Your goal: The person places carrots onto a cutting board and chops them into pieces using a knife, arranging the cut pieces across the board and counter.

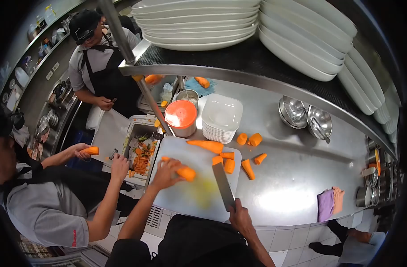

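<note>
My left hand (pixel 166 175) is closed around a peeled carrot (pixel 186 173), held over the white cutting board (pixel 176 200). Some orange also shows at the far side of the fingers. In my right hand (pixel 240 218) is the handle of a kitchen knife (pixel 223 186), its broad blade angled over the right part of the board. A long carrot piece (pixel 205 146) lies along the board's far edge. Near the blade's tip are shorter carrot chunks (pixel 229 166). More cut carrot pieces (pixel 248 169) rest on the steel table right of the board.
Behind the board stand an orange-lidded container (pixel 181 116) and stacked white dishes (pixel 222 113). A bin of peelings (pixel 143 153) is at left, beside a co-worker holding a carrot (pixel 90 151). A steel shelf (pixel 194 69) with plates overhangs the table. Metal bowls (pixel 293 112) and cloths (pixel 326 204) lie right.
</note>
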`<action>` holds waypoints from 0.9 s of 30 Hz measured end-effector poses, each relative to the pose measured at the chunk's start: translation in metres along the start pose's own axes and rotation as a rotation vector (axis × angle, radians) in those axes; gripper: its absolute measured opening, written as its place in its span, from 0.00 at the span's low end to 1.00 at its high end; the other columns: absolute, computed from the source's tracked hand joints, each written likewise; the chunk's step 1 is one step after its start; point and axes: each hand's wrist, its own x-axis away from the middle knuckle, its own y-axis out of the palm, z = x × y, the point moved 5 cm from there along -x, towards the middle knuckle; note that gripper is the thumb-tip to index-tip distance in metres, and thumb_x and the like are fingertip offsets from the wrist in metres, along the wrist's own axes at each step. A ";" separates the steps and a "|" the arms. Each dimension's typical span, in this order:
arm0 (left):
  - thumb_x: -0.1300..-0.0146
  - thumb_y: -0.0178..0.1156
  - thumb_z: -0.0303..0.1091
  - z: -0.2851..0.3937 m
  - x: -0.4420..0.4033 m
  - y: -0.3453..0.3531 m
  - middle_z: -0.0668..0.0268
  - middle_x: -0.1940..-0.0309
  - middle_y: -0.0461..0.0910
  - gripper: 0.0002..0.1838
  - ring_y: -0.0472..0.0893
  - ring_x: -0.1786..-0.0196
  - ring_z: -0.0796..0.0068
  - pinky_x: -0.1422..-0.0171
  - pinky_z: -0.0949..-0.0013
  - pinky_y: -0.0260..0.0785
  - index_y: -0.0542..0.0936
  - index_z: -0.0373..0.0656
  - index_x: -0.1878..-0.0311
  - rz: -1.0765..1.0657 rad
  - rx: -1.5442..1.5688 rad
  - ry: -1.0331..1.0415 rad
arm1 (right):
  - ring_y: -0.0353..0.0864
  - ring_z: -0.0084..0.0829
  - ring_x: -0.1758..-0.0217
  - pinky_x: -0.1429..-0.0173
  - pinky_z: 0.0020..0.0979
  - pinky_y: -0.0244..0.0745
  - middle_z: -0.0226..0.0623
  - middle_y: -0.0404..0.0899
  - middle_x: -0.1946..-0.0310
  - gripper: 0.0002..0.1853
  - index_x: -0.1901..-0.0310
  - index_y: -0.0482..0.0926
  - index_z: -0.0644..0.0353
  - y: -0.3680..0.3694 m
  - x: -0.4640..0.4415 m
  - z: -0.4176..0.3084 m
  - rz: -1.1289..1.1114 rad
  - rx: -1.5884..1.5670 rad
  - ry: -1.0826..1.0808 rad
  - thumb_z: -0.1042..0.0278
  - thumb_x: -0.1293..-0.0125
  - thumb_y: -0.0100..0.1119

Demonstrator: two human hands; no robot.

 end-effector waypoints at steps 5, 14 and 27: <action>0.40 0.71 0.45 0.039 0.033 0.030 0.67 0.41 0.77 0.23 0.72 0.32 0.64 0.27 0.47 0.50 0.81 0.59 0.41 0.165 0.061 0.114 | 0.81 0.70 0.65 0.62 0.63 0.73 0.66 0.81 0.71 0.15 0.45 0.64 0.65 0.022 0.002 -0.036 -0.137 0.025 -0.001 0.69 0.27 0.53; 0.43 0.66 0.32 0.035 0.035 0.068 0.65 0.53 0.76 0.11 0.73 0.46 0.59 0.41 0.53 0.61 0.83 0.52 0.55 0.449 0.161 0.134 | 0.80 0.68 0.68 0.62 0.62 0.76 0.63 0.80 0.66 0.14 0.46 0.62 0.65 0.041 0.012 -0.080 -0.189 0.194 -0.117 0.78 0.32 0.47; 0.40 0.67 0.37 0.034 0.030 0.074 0.65 0.49 0.72 0.13 0.70 0.43 0.57 0.40 0.51 0.58 0.84 0.56 0.52 0.358 0.130 0.065 | 0.79 0.65 0.70 0.65 0.61 0.74 0.62 0.79 0.68 0.15 0.47 0.62 0.67 0.039 0.014 -0.105 -0.235 0.299 -0.057 0.82 0.35 0.45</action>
